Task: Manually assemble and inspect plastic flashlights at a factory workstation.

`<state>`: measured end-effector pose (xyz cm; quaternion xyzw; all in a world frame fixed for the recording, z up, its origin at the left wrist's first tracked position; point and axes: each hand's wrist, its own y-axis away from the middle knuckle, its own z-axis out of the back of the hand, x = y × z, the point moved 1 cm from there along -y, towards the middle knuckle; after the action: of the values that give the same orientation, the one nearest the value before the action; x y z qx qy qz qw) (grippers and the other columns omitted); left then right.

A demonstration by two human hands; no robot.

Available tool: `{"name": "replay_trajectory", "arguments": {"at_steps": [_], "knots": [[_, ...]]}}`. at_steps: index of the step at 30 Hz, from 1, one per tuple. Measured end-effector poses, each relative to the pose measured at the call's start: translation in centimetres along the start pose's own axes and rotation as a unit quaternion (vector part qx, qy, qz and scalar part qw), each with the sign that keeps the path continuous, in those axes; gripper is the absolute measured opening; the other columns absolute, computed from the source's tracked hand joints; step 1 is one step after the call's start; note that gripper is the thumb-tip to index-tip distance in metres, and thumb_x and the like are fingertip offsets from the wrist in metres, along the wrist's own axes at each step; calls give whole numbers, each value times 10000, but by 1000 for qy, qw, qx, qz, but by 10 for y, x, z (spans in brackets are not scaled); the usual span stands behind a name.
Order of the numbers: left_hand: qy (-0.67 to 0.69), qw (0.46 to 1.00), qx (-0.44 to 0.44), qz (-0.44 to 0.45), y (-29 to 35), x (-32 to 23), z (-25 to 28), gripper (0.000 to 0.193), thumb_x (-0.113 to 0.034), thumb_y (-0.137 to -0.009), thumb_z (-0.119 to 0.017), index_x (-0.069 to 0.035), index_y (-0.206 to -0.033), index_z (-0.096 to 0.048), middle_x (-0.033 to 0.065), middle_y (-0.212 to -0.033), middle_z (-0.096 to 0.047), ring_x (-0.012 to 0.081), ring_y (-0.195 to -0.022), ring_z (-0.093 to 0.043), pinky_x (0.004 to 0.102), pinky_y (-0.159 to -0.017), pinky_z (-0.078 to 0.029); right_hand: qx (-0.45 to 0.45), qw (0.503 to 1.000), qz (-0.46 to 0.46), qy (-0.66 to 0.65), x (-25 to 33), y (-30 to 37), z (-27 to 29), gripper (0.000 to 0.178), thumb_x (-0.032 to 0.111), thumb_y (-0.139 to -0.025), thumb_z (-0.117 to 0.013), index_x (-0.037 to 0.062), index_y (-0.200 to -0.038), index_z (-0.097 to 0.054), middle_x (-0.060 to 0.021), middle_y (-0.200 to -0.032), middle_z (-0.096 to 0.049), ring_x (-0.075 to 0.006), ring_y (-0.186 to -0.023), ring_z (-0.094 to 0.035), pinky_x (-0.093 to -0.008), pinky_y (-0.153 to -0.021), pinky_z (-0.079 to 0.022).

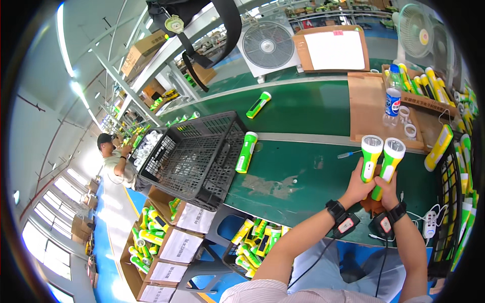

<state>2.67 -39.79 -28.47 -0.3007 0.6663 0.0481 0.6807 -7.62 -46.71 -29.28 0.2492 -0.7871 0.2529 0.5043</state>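
Note:
Two green, yellow and white flashlights stand side by side at the right of the green bench, their lens ends up. My left hand (356, 183) is closed round the left flashlight (369, 165). The right flashlight (389, 164) is in my right hand (388, 192), its body tilted slightly. Below and between my hands shows a piece of orange-brown cloth (373, 205), partly hidden. A small screwdriver (348, 154) lies on the bench just left of the flashlights. One more flashlight (246, 152) lies beside the black crate, and another (258, 105) lies farther back.
A black plastic crate (222, 174) stands at the left of the bench (308, 177). Behind my hands is a drink bottle (392, 106) on cardboard. A white power strip (430, 224) lies at the right. Boxes of flashlights (146, 237) stand lower left; a person (118, 164) works beyond.

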Motion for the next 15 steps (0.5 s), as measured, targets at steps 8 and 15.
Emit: {"name": "replay_trajectory", "arguments": {"at_steps": [8, 15], "knots": [[-29, 999, -23, -7, 3, -8, 5, 575, -88, -697, -631, -38, -1204, -365, 101, -994, -583, 183, -910, -573, 306, -781, -448, 25, 999, 10, 23, -12, -5, 4, 488, 100, -700, -634, 42, -1122, -396, -51, -1010, -482, -156, -941, -490, -291, -839, -404], [-122, 987, -18, -106, 4, -20, 2, 553, -60, -684, -616, -42, -1180, -374, 127, -978, -599, 236, -918, -598, 317, -755, -463, 40, 999, 13, -21, 0, -7, -4, 507, 107, -686, -647, 45, -1122, -395, -58, -1004, -482, -150, -923, -498, -285, -801, -424]]}}
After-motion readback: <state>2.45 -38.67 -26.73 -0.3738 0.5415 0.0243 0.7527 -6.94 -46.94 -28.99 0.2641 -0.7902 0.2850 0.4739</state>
